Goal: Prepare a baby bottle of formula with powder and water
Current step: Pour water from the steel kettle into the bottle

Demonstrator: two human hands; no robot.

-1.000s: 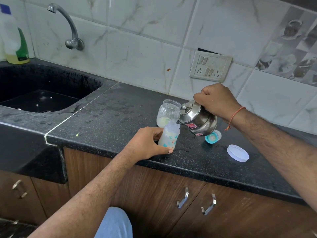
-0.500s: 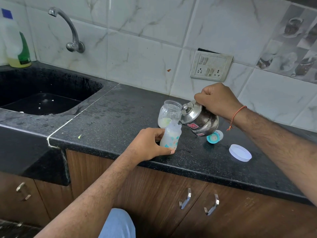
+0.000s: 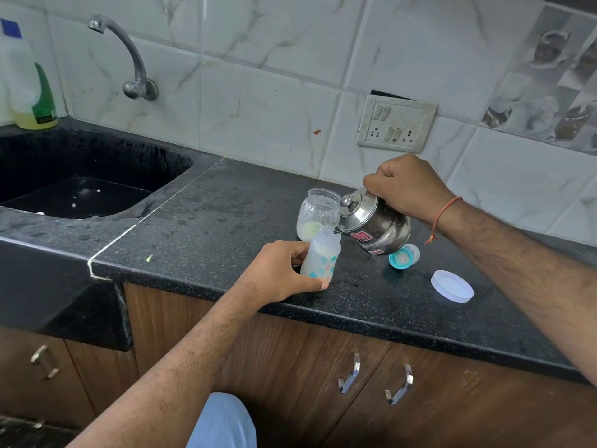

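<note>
A small translucent baby bottle (image 3: pixel 321 255) with teal prints stands uncapped near the front edge of the black counter (image 3: pixel 226 221). My left hand (image 3: pixel 279 271) grips it from the left side. My right hand (image 3: pixel 408 185) holds a lidded steel kettle (image 3: pixel 374 223) tilted to the left, its spout right over the bottle's mouth. Behind the bottle stands an open clear jar (image 3: pixel 318 213) with pale powder at its bottom. The bottle's teal nipple cap (image 3: pixel 403 257) lies on its side to the right of the kettle.
A white round lid (image 3: pixel 451 286) lies flat on the counter to the right. A black sink (image 3: pixel 74 189) with a wall tap (image 3: pixel 129 56) is at left, a soap bottle (image 3: pixel 29 85) behind it. A switch socket (image 3: pixel 395 124) is on the tiled wall.
The kettle stays tilted over the bottle; both hands hold their places. Only the camera has shifted slightly.
</note>
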